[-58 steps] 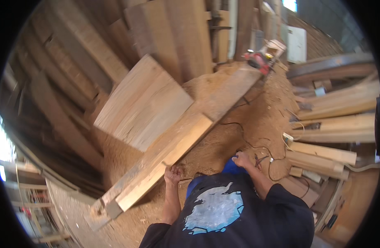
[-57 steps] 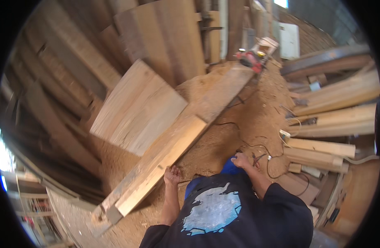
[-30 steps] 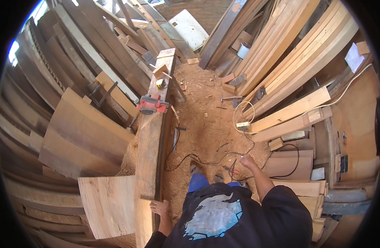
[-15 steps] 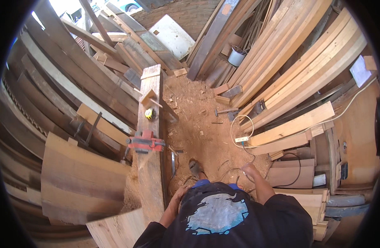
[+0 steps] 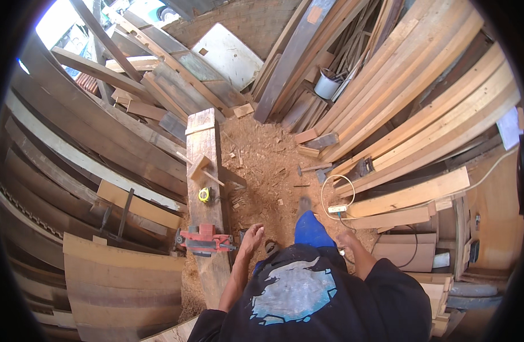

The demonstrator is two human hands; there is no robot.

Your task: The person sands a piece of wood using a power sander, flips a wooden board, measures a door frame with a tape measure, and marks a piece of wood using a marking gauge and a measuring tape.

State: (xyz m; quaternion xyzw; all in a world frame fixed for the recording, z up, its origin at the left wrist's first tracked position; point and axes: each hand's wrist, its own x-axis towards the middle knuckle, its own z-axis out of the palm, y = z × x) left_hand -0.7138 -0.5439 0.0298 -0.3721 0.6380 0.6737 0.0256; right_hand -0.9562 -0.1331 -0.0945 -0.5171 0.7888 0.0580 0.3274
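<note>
My left hand [image 5: 252,238] hangs beside the right edge of a narrow wooden bench [image 5: 205,142], fingers loosely bent and nothing visible in them. My right hand [image 5: 349,240] is low at my right side, its fingers curled near a small pale object that I cannot make out. Closest to the left hand on the bench is a red vise-like tool [image 5: 206,240]. Farther along lie a yellow tape measure [image 5: 204,195] and a wooden marking gauge [image 5: 198,166], a block on a thin rod. My blue-clad leg [image 5: 311,229] is extended over the sawdust.
Long boards [image 5: 381,85] lean at the right, and dark planks [image 5: 97,125] line the left. A white power strip [image 5: 336,209] with a pale cord lies near stacked timber. A hammer [image 5: 315,167] and wood offcuts [image 5: 316,142] rest on the sawdust-covered floor [image 5: 262,165].
My left hand has lifted off my thigh and moved forward. One leg has stepped forward. The bench and its tools sit lower in view; the right hand stays at my side.
</note>
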